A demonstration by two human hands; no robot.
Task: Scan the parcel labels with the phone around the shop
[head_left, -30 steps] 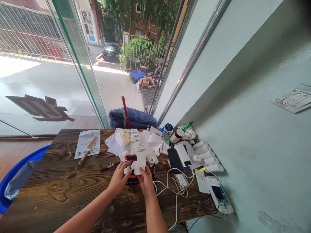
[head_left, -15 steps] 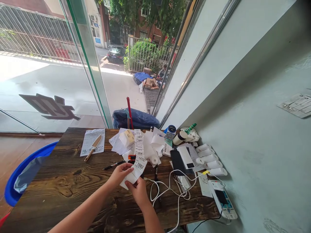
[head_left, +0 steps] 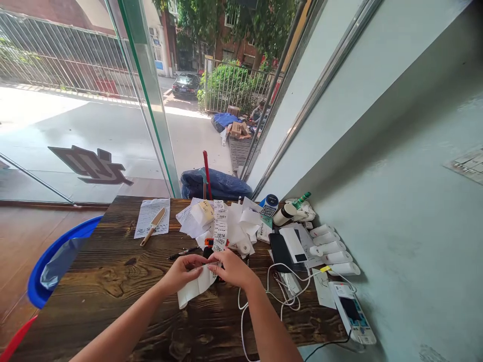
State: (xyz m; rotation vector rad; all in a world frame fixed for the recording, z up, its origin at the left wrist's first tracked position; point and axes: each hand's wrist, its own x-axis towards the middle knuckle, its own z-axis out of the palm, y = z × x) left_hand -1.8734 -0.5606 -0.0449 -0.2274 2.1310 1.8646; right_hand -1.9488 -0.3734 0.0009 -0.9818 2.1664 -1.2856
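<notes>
My left hand [head_left: 183, 272] and my right hand [head_left: 233, 266] both pinch a white paper strip [head_left: 195, 286] over the dark wooden table [head_left: 113, 281]. The strip's free end hangs toward me from between the hands. A long strip of numbered labels [head_left: 219, 226] runs away from my right hand toward a pile of white papers [head_left: 234, 221]. A small orange and black label printer [head_left: 209, 243] shows partly behind my fingers. A black pen [head_left: 183, 252] lies just left of my left hand.
A sheet with a tan knife [head_left: 153, 227] lies far left. A black tablet [head_left: 281, 250], white paper rolls [head_left: 332, 247], a white cable [head_left: 279, 286] and a handheld scanner [head_left: 352, 312] lie right. A blue tub [head_left: 49, 264] stands left of the table. Glass window beyond.
My hands drew the paper strip off the printer and toward me. My right hand has risen above the strip and now pinches it from the top; the camera view shifted slightly left.
</notes>
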